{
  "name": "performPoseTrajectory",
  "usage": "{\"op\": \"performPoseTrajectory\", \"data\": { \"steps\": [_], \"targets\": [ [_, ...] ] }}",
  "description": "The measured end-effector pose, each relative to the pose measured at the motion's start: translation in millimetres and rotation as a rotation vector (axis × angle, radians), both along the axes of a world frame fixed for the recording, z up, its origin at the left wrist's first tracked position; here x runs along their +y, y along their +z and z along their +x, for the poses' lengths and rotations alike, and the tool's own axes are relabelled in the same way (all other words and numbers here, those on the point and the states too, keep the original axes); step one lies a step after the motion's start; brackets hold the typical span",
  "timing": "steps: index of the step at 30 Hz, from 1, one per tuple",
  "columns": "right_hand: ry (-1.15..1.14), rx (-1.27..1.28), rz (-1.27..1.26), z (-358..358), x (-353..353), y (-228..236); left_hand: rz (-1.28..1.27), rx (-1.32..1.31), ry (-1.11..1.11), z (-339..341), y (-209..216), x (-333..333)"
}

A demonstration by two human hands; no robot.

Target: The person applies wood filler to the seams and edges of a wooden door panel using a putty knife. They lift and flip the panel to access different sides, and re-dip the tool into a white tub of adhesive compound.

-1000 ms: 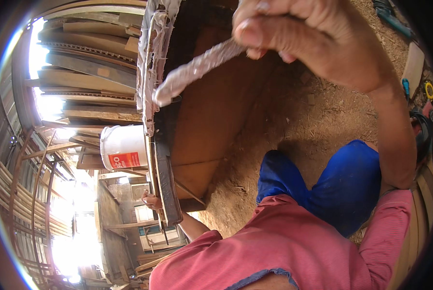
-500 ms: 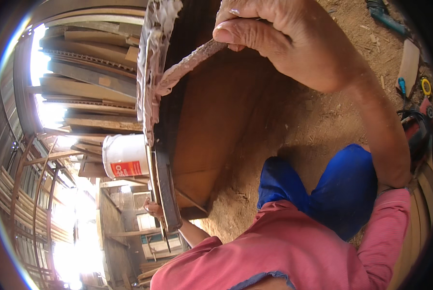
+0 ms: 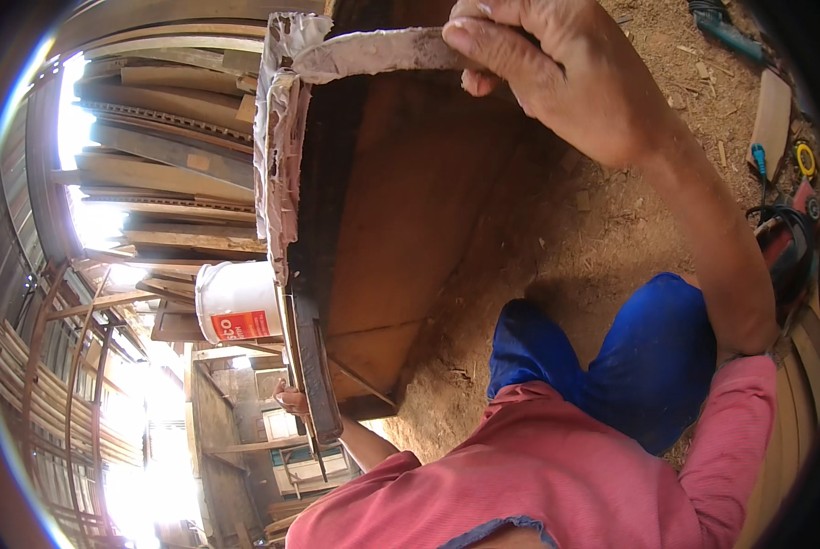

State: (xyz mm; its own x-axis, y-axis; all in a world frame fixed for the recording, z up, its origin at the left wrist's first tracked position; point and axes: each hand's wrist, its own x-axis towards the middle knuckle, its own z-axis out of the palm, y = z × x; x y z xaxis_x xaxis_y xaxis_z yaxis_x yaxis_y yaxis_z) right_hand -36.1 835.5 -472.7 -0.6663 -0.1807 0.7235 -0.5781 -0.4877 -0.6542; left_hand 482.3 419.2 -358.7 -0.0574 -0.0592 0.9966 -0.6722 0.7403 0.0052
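My right hand (image 3: 542, 78) is closed on one end of a flat stick (image 3: 378, 53) coated in pale pinkish paste. The stick's other end touches the upper part of a thick, ridged layer of paste (image 3: 277, 165) along the edge of a dark wooden piece (image 3: 311, 366). Lower down that edge, the fingers of my left hand (image 3: 291, 399) are curled round it, and the wood hides part of the hand. Brown panelling (image 3: 387, 229) shows on the near side of the wooden piece.
A white bucket (image 3: 236, 282) with a red label stands just left of the edge. Stacked boards (image 3: 167, 165) fill the left. Wood shavings cover the floor (image 3: 643, 224). At the right lie a teal power tool (image 3: 728, 37), a yellow ring-shaped item (image 3: 804, 159) and a dark cable (image 3: 776, 215).
The stick's paste-covered end has moved up along the edge, and the stick now lies nearly level instead of slanting. My right hand has shifted slightly right. My left hand has stayed put.
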Motion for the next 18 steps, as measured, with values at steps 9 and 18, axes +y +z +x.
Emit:
{"op": "performPoseTrajectory", "data": {
  "steps": [9, 18],
  "targets": [
    [-0.127, 0.257, -0.023, -15.4, 0.5, -2.3, -0.015, -0.005, 0.006, 3.4, 8.4, 8.8],
    [0.053, 0.27, -0.056, -30.6, 21.8, 11.6, -0.019, -0.012, 0.032, 6.5, 18.7, 8.1]
  ]
}}
